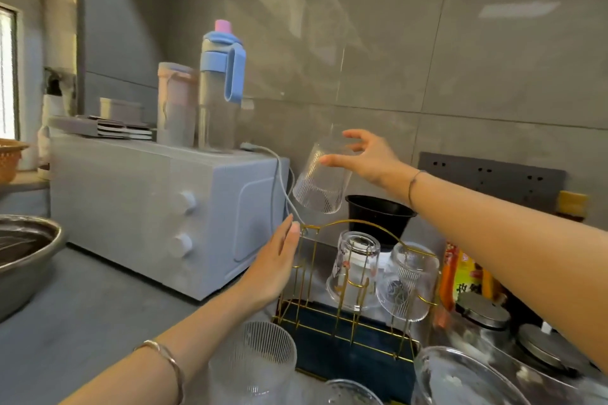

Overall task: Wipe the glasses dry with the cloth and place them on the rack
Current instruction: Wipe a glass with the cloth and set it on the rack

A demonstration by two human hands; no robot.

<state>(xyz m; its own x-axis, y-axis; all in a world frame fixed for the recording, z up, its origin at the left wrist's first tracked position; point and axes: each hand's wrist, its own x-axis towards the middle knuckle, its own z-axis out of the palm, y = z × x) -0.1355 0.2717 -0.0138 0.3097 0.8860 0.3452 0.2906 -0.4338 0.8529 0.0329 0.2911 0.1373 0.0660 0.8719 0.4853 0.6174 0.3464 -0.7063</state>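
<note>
A ribbed clear glass (pixel 320 179) hangs upside down and tilted above the gold wire rack (pixel 332 276). My right hand (pixel 365 158) grips it by the base with thumb and fingers. The fingers of my left hand (pixel 274 265) lie straight, their tips against the rack's left top corner. Two glasses rest upside down on the rack's pegs: a smooth one (pixel 353 270) and a ribbed one (pixel 408 279). Another ribbed glass (pixel 253 362) stands upright in front of the rack. No cloth is in view.
A white microwave (pixel 158 207) stands left of the rack, with bottles (pixel 220 89) on top and a cable hanging beside it. A black bowl (pixel 378 212) sits behind the rack. Jars (pixel 487 316) and packets crowd the right. A metal basin (pixel 23 246) is at far left, a glass bowl (pixel 460 378) in front.
</note>
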